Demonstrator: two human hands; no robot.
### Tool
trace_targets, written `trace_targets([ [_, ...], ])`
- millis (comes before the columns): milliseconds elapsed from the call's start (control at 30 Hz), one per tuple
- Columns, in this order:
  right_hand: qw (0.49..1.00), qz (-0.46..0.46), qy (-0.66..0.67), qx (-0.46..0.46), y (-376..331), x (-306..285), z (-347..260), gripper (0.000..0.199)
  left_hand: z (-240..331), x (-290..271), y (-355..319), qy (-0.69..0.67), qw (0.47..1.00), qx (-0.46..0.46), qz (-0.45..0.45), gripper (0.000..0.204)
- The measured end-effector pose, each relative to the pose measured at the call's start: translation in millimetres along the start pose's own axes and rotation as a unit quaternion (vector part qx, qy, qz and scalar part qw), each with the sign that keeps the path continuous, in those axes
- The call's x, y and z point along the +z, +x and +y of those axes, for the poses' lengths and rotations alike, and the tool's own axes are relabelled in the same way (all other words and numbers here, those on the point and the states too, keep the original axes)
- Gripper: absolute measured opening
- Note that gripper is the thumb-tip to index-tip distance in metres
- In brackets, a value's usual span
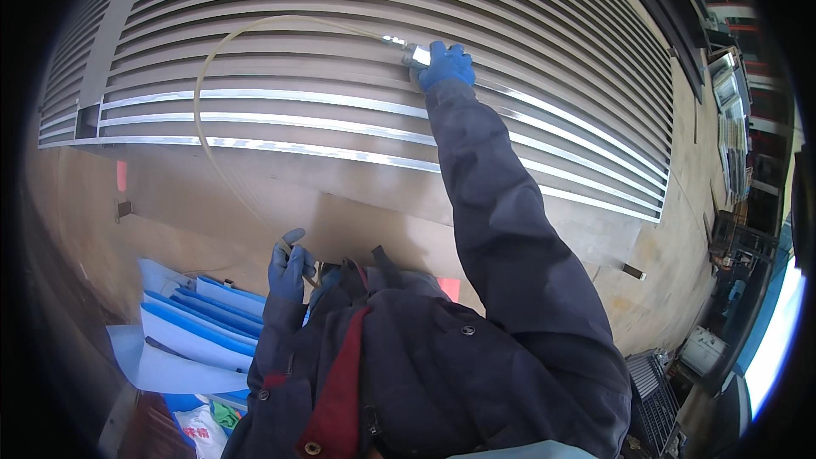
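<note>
My right hand [449,66], in a blue glove, reaches far forward with its fingers wrapped round a small silvery air tool [417,56]. The tool rests on or just over the slats of a large louvred metal panel [340,76]; the glove hides much of it, so its exact kind does not show. From its metal fitting [393,39] a thin, pale yellowish air hose [201,89] loops left and back toward my body. Close to my waist, my left hand [291,268], gloved too, is closed around that hose.
Blue and white sheets [200,323] are stacked at the lower left, beside a white bag [201,427]. Two brackets, one at left [125,210] and one at right [633,271], stick out under the panel's near edge. Frames [731,115] and machinery [735,242] stand along the right.
</note>
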State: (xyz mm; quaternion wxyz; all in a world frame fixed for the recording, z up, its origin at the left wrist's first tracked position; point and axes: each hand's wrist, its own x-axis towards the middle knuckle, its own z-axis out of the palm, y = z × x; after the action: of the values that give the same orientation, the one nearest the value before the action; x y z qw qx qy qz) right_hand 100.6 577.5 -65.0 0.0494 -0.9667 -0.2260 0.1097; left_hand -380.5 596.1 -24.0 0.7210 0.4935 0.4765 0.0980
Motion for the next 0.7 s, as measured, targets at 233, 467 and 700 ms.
trace_targets([
  [233,0.997,-0.057,-0.031,-0.041,-2,0,-43,0.059,12,1,-5,-0.002,0.999,0.044,-0.007,0.031],
  [467,0.995,-0.007,-0.037,0.096,2,-24,120,0.056,12,21,4,-0.016,0.998,-0.019,-0.062,0.034],
  [700,0.988,0.011,-0.057,0.145,5,-33,188,0.052,14,26,1,0.010,0.996,-0.062,-0.063,0.035],
])
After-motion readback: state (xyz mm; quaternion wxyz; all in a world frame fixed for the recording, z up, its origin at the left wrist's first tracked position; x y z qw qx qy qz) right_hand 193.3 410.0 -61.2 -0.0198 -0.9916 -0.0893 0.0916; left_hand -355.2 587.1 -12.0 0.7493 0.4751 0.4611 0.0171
